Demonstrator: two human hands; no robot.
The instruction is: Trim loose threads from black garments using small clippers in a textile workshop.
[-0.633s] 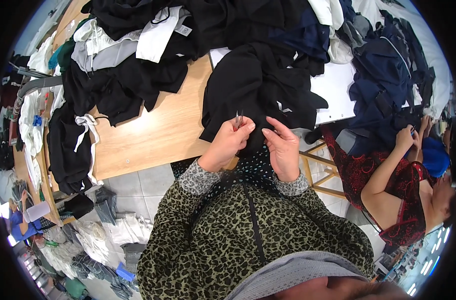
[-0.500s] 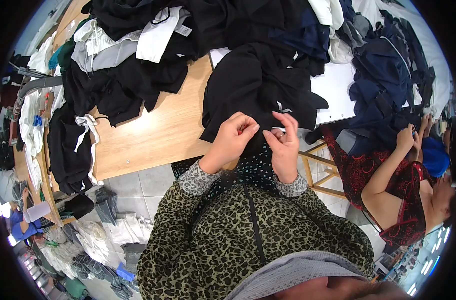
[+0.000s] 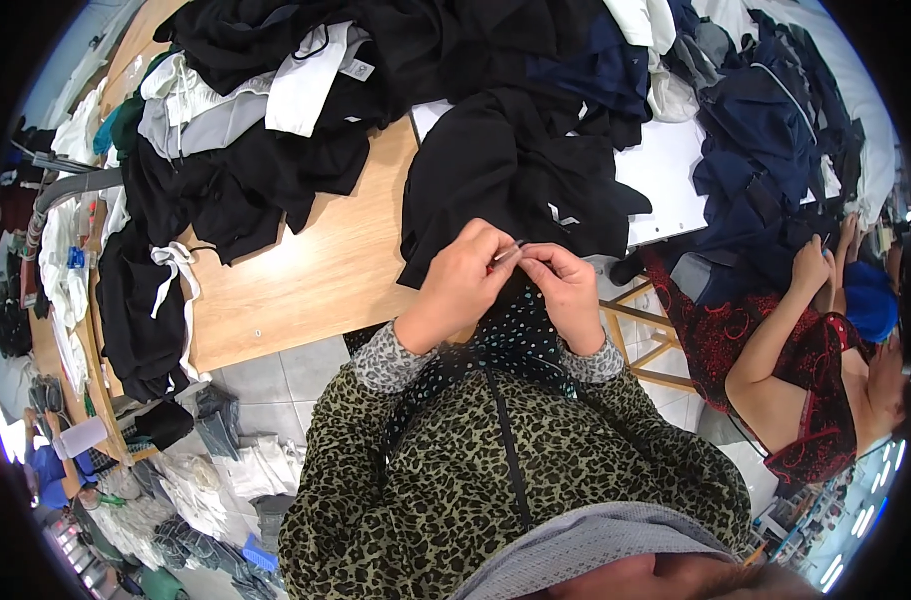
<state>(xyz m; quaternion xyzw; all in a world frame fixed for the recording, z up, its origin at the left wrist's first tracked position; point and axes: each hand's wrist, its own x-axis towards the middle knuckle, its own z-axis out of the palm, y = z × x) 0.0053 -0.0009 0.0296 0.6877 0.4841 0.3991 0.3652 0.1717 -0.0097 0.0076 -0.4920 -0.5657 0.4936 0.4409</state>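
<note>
While left hand (image 3: pixel 458 275) grips snips (image 3: pixel 505 255), right hand (image 3: pixel 567 288) pinches alongside; black garment (image 3: pixel 485 165) lies beyond.

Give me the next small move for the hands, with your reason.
Perhaps ease the right hand slightly back before squeezing the snips: the left hand holds them with the tip right by the right fingertips, so a squeeze there might nip skin. What those fingertips hold, if anything, is too small to tell.
</note>
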